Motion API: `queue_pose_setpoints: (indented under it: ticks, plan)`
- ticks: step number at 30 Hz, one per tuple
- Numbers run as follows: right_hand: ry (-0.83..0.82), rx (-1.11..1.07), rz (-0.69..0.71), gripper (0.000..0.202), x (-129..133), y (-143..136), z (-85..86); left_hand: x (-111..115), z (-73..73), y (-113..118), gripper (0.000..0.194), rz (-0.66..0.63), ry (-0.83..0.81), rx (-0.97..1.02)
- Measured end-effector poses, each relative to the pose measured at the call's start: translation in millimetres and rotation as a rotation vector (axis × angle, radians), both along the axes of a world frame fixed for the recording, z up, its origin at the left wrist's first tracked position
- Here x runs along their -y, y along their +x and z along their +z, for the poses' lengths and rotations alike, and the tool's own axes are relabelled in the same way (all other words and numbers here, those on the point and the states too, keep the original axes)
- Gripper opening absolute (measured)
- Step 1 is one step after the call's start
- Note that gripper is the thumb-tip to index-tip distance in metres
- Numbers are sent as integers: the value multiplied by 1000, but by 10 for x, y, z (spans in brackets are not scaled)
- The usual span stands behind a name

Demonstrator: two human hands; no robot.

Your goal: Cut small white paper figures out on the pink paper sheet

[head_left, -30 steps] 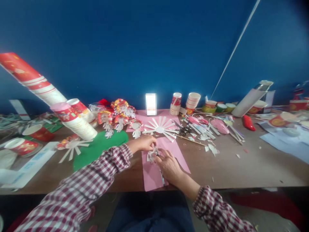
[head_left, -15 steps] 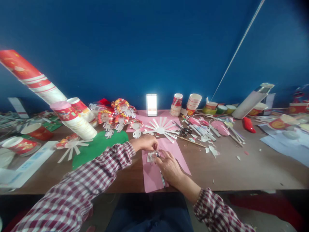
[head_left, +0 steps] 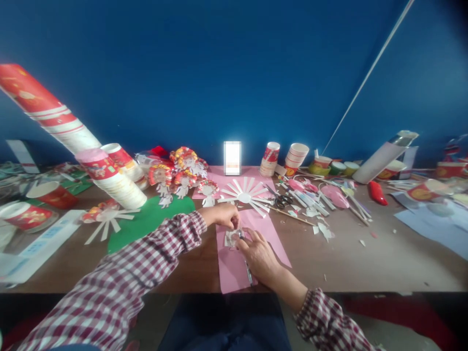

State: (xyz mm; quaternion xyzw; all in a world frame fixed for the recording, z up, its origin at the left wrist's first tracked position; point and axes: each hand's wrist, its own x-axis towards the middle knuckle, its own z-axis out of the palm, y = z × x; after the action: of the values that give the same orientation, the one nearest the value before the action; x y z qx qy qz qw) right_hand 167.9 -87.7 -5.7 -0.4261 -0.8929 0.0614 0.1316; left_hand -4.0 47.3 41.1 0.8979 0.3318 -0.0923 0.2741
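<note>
Pink paper [head_left: 234, 273] lies at the table's front edge under both hands. A small white paper cutout [head_left: 230, 238] rests on it beside the fingertips. My left hand [head_left: 225, 215] is closed, fingers bent down at the cutout's upper side; what it pinches is too small to make out. My right hand [head_left: 259, 251] is closed too, its thumb and fingers pressed together at a small dark-and-silver thing by the cutout, too small to name. A thin pen-like item [head_left: 249, 274] lies on the pink paper below the right hand.
Behind the hands lies a white paper sunburst [head_left: 244, 197], with black scissors [head_left: 283, 200] and a wooden stick [head_left: 292, 216] to its right. Paper dolls [head_left: 184, 183] and green paper [head_left: 146, 222] are at left, near stacked cups [head_left: 120, 183]. Paper scraps [head_left: 323, 231] lie right.
The camera view has shifted slightly. Both hands remain over the pink paper in nearly the same pose, close together at the white cutout.
</note>
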Motion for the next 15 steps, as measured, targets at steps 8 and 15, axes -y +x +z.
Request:
queue_pose_setpoints:
  ticks: [8, 15]
  plan:
    - [-20, 8, -4, 40, 3, 0, 28, -41, -47, -37, 25, -18, -37, 59]
    - [-61, -3, -5, 37, -2, 8, 30, -46, -121, -87, 25, -30, -19, 125]
